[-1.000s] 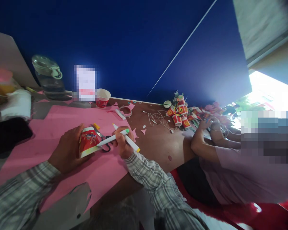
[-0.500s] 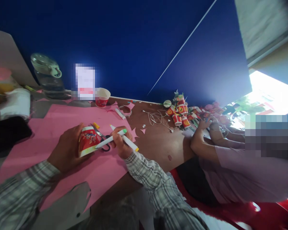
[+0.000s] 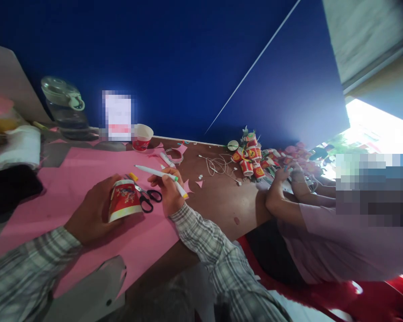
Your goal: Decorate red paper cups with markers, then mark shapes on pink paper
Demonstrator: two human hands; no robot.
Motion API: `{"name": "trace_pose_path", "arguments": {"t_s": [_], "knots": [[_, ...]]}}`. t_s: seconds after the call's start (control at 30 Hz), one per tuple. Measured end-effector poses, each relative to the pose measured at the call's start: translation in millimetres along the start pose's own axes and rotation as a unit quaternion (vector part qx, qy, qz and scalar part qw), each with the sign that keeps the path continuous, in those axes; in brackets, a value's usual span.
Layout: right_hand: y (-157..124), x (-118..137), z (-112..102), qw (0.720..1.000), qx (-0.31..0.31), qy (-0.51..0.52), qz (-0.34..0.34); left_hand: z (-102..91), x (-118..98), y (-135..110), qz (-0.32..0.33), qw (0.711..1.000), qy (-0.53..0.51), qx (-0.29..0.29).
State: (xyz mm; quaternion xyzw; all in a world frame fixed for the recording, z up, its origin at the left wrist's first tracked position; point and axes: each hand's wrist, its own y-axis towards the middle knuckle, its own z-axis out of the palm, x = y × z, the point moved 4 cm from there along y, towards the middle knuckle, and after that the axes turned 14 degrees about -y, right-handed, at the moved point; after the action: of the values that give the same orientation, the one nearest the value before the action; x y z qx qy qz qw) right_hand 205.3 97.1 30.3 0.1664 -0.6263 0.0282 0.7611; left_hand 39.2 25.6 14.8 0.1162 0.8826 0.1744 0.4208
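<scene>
Pink paper sheet (image 3: pixel 77 165) on the table: left hand (image 3: pixel 90 212) clasps an inverted red paper cup (image 3: pixel 124 200), rim down on the sheet. Right hand (image 3: pixel 168 192) pinches two markers (image 3: pixel 156 172) just beside it, clear of the cup. Steady downward pressure would likely stop the cup from sliding. Scissors (image 3: pixel 149 199) lie between the hands, and a blue wall (image 3: pixel 188 67) stands behind.

A red-and-white printed paper cup (image 3: pixel 125 201) stands mouth-down on the pink paper sheet (image 3: pixel 83 172), gripped by the left hand (image 3: pixel 91 215). A green-tipped white marker (image 3: pixel 154 171) and a yellow-tipped white marker (image 3: pixel 182 191) cross in the right hand (image 3: pixel 168 193).
</scene>
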Motion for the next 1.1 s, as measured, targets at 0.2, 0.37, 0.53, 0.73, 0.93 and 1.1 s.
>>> {"name": "trace_pose_path", "arguments": {"t_s": [0.2,0.37,0.53,0.73,0.93,1.1], "knots": [[2.1,-14.7,9.2,0.988,0.089,0.096,0.088,7.5,-2.1,-8.7,-0.071,0.991,-0.111,0.034],[-4.2,-18.1,17.8,0.976,0.133,0.123,0.12,11.4,2.0,-13.4,-0.06,0.987,-0.14,0.053],[-13.0,-12.4,23.5,0.968,0.189,0.103,0.13,17.3,-3.7,-15.7,-0.066,0.98,-0.166,0.088],[-15.7,-11.3,22.9,0.973,0.207,0.011,0.101,19.0,-4.3,-16.6,-0.07,0.981,-0.154,0.098],[2.7,-8.1,-0.2,0.995,-0.012,0.082,0.047,8.4,-5.7,-7.1,-0.04,0.994,-0.093,0.049],[-6.4,9.0,1.6,0.997,0.029,0.069,0.028,1.6,-13.5,0.2,-0.01,0.997,-0.07,0.02]]}}
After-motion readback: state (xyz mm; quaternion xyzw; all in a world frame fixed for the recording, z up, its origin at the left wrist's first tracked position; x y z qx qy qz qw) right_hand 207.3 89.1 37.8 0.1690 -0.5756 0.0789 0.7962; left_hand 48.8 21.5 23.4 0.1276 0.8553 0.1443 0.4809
